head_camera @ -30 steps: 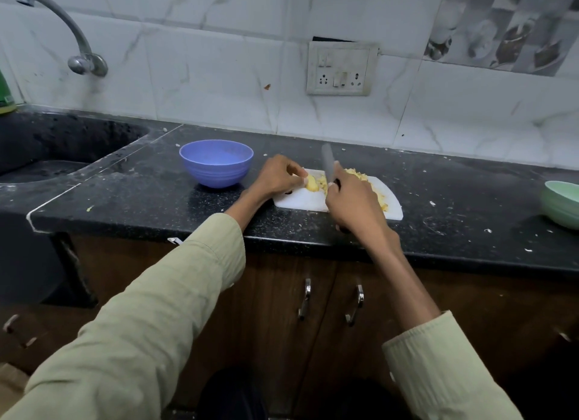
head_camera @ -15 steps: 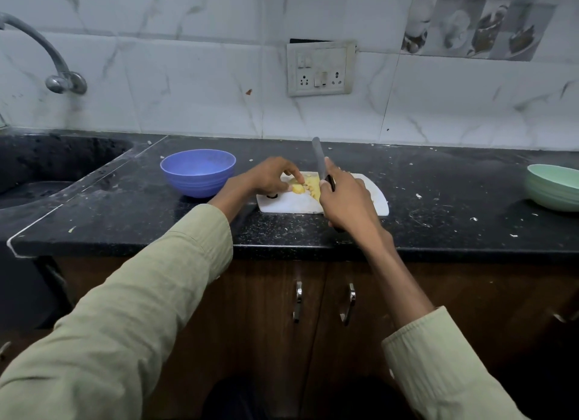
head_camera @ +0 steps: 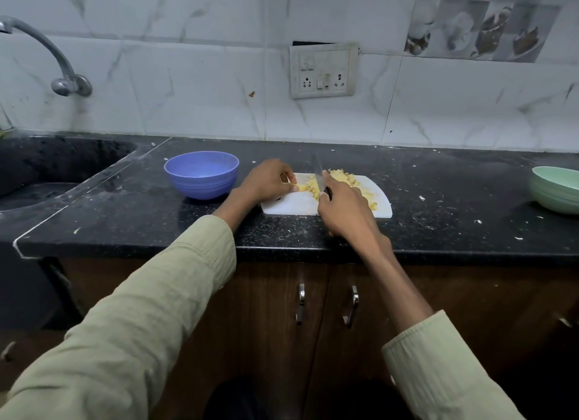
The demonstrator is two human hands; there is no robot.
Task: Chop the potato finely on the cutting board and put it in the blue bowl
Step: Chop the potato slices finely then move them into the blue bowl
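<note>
A white cutting board [head_camera: 291, 205] lies on the black counter. On it is a heap of chopped yellow potato [head_camera: 354, 181]. My left hand [head_camera: 266, 181] pinches a small uncut potato piece [head_camera: 302, 187] at the board's left end. My right hand [head_camera: 344, 209] grips a knife [head_camera: 319, 173]; its blade stands edge-down on the potato just right of my left fingers, and the hand hides most of the handle. The blue bowl [head_camera: 201, 173] stands left of the board and looks empty.
A black sink [head_camera: 47, 169] with a metal tap [head_camera: 59, 72] is at the left. A pale green bowl [head_camera: 556, 189] stands at the counter's right edge. Small white scraps dot the counter [head_camera: 454, 213]. Cabinet doors with handles [head_camera: 300, 303] are below.
The camera has shifted a little. Both hands stay at the board; the knife blade sits lower on the potato, and more of the chopped heap shows to its right.
</note>
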